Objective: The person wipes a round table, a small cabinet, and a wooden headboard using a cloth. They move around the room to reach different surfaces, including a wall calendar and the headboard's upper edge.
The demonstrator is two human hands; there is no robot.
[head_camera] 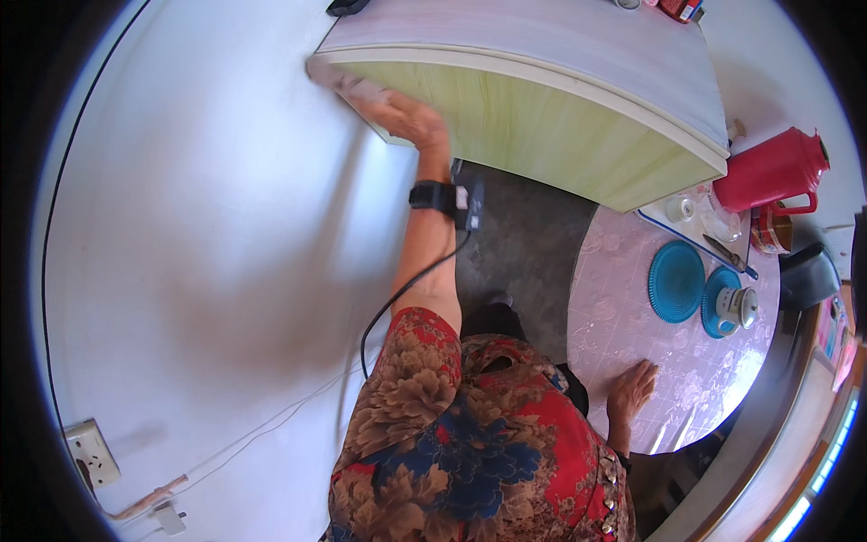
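Observation:
My left hand (406,118) reaches up to the left end of a cabinet (542,122) with a pale green front and white trim. A greyish cloth (328,73), blurred, is under its fingers at the cabinet's corner, beside the white wall (169,203). A black strap with a small cabled device (460,203) is around that forearm. My right hand (633,389) lies on a round table (609,298) with a pink patterned cover, its fingers apart and nothing in it. Two blue ribbed plates (677,281) lie farther along the table, one under a lidded white mug (735,308).
A tray (650,210) on the table carries a knife (728,254) and glassware. A red thermos flask (772,173) stands behind it. Grey floor (528,230) shows between cabinet and table. On the wall are a socket (93,454) and loose cables.

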